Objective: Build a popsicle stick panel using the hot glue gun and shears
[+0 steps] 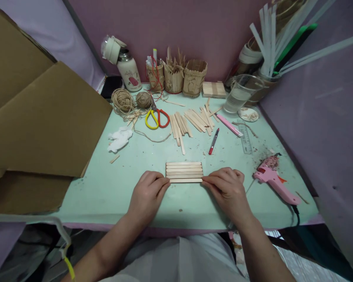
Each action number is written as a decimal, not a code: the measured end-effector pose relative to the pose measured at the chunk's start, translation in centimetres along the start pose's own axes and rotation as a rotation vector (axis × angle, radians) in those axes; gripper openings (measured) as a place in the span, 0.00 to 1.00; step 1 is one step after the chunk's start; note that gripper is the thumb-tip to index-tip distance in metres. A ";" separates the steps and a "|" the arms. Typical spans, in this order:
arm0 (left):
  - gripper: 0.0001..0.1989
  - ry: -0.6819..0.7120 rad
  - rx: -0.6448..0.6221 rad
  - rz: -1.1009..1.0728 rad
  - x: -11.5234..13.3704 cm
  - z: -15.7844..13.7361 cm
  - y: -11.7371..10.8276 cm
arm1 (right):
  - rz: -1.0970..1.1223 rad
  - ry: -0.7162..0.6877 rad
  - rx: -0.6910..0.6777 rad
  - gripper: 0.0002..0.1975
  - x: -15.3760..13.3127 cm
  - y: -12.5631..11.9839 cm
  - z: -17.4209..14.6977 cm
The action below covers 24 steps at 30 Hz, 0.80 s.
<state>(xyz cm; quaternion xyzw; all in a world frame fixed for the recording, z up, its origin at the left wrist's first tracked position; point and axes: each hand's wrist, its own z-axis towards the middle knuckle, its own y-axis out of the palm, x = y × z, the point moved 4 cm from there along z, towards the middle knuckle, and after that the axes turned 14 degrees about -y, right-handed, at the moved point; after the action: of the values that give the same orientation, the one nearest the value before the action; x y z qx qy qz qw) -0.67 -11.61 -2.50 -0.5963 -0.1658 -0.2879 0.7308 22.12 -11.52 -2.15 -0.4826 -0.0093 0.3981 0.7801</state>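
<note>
Several popsicle sticks lie side by side as a flat panel [184, 169] near the front of the table. The stick closest to me, a popsicle stick [186, 181], is pinched at its two ends along the panel's near edge. My left hand [150, 194] is closed on its left end, and my right hand [228, 190] on its right end. Beyond the panel are loose popsicle sticks [181, 127] in a spread heap, with a red pen [214, 141] to their right. To the right of my right hand rests a pink glue gun [276, 182].
A large cardboard box [47, 121] takes up the left side. Scissors [157, 118], twine balls [122, 101] and crumpled white tissue [120, 139] lie inward of it. At the back stand a bottle [130, 74], stick-covered cups [174, 78] and a water-filled plastic cup [238, 98]. A pink cutter [229, 125] lies nearby.
</note>
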 end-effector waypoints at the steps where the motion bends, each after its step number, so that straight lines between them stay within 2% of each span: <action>1: 0.07 0.002 -0.001 0.002 0.0 0.0 0.0 | -0.011 -0.006 -0.004 0.05 -0.1 0.0 0.0; 9: 0.07 -0.034 -0.039 -0.003 -0.2 0.3 -0.2 | -0.019 0.003 -0.013 0.06 -0.4 -0.1 0.2; 13: 0.21 -0.036 -0.204 -0.021 -0.9 1.1 -0.1 | -0.033 0.007 -0.012 0.06 -0.4 0.0 0.2; 16: 0.23 -0.053 -0.291 0.002 -1.5 1.6 0.1 | -0.044 0.006 -0.011 0.05 -0.5 0.0 0.1; 24: 0.19 -0.028 -0.250 0.003 -1.6 1.8 0.4 | -0.047 0.006 -0.022 0.05 -0.6 0.1 0.2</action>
<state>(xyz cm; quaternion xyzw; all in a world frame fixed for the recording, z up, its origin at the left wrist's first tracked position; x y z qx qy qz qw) -1.49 -9.50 -3.38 -0.6869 -0.1379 -0.2968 0.6489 21.58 -11.76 -1.86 -0.4920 -0.0228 0.3783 0.7838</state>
